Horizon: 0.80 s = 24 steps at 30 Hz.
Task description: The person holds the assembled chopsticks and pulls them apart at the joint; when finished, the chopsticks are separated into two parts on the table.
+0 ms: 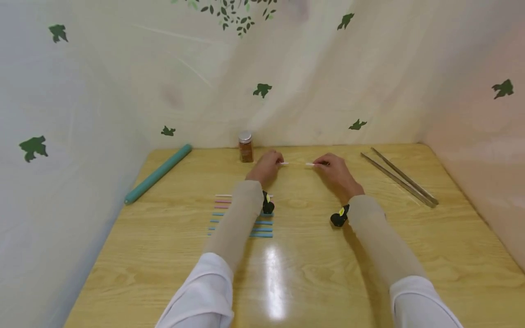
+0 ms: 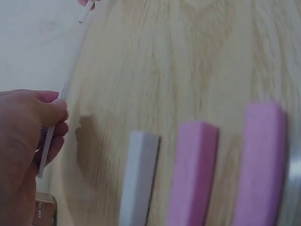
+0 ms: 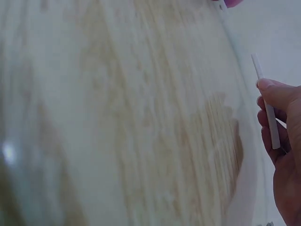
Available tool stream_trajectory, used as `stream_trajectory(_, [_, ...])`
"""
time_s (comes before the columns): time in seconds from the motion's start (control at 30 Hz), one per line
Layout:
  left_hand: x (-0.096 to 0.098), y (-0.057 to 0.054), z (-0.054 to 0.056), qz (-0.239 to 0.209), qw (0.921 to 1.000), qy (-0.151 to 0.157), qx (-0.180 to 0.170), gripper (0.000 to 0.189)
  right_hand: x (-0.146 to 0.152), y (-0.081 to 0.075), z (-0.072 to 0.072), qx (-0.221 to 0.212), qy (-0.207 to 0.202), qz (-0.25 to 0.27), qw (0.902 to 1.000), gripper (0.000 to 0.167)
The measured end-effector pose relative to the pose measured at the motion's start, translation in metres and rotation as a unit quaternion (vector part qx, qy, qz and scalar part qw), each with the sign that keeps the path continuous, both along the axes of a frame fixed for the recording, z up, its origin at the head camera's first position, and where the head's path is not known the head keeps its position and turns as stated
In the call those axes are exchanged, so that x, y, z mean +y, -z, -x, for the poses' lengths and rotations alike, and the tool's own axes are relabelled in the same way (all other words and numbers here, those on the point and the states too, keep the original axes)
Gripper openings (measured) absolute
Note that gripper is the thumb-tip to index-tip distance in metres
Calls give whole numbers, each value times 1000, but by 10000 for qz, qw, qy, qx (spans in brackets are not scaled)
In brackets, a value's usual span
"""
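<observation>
Head view, upper centre: the left hand [image 1: 265, 167] pinches a white stick [image 2: 47, 148], the right hand [image 1: 335, 172] a second white stick [image 3: 271, 117], thumbs against fingers, apparently so facing ends project freely; blue sticks [image 1: 262, 229] lie spaced lower left of centre, probably for telling apart.

I see the person's left arm [image 1: 234, 223] and right arm [image 1: 381, 241] stretched out in front. The left hand [image 1: 266, 167] and right hand [image 1: 335, 172] point toward each other, a bit apart, both pinching with curled fingers [image 3: 262, 118].
</observation>
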<state>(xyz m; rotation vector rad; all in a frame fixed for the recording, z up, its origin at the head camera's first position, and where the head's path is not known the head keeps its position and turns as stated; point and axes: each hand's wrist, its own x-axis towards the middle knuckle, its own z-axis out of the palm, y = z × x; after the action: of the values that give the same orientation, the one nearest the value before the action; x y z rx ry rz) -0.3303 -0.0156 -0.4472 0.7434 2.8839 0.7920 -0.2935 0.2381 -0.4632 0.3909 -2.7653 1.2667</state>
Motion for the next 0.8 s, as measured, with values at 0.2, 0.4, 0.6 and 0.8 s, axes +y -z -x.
stream_trajectory(0.2, [7, 8, 4, -485, 9986, -208, -32, 10, -4, 3, 9, 11, -56, -138, 9999, 18])
stream_trajectory(0.4, [11, 14, 6, -691, 9970, -304, -185, 10, -8, 7, 16, 98, -44, -63, 9999, 18])
stream_trajectory(0.6, [15, 16, 5, -860, 9953, -381, -224, 10, -10, 8, 20, 277, -79, -233, 9993, 16])
stream_trajectory(0.8, [17, 19, 6, -838, 9954, -421, -211, 11, -11, 9, 24, 338, -133, -481, 9982, 18])
